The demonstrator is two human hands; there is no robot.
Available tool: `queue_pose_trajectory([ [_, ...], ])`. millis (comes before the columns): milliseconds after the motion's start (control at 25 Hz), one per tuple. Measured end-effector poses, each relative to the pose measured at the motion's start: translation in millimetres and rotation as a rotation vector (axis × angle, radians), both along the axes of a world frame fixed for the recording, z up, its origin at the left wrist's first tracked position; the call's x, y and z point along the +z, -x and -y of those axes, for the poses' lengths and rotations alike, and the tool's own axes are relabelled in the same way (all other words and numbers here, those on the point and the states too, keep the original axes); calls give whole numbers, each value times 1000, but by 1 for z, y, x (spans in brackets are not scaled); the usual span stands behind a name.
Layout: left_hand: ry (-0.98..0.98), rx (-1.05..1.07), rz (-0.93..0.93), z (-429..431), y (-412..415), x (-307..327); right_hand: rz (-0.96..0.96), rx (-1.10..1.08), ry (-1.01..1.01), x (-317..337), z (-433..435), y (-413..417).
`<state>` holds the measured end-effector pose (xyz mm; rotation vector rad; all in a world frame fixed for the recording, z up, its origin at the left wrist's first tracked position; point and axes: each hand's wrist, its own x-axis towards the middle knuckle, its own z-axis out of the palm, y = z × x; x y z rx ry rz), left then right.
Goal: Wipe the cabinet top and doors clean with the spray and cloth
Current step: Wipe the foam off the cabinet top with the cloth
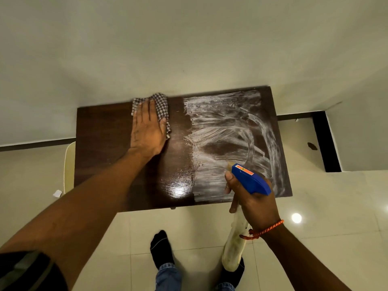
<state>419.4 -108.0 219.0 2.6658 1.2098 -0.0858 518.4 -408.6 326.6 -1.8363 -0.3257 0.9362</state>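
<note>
Nearest us, our right hand (255,203) grips the light spray bottle (249,181) by its neck; our left hand (147,129) presses the soft cloth (161,108) flat on the cabinet top (100,143).

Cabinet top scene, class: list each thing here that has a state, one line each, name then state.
cabinet top: left part wiped dark, right part smeared white
cloth: crumpled, pressed flat under the left hand
left hand: open, palm down on the cloth
spray bottle: off the surface, nozzle aimed at the cabinet top
right hand: closed around the spray bottle
</note>
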Motion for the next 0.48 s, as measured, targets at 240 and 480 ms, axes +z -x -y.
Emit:
queue_pose_trajectory([
  [240, 1, 152, 16, -19, 33, -3, -14, -9, -29, 1, 11, 3],
  [480, 40, -301, -89, 130, 87, 10, 1, -25, -38, 3, 26, 7],
])
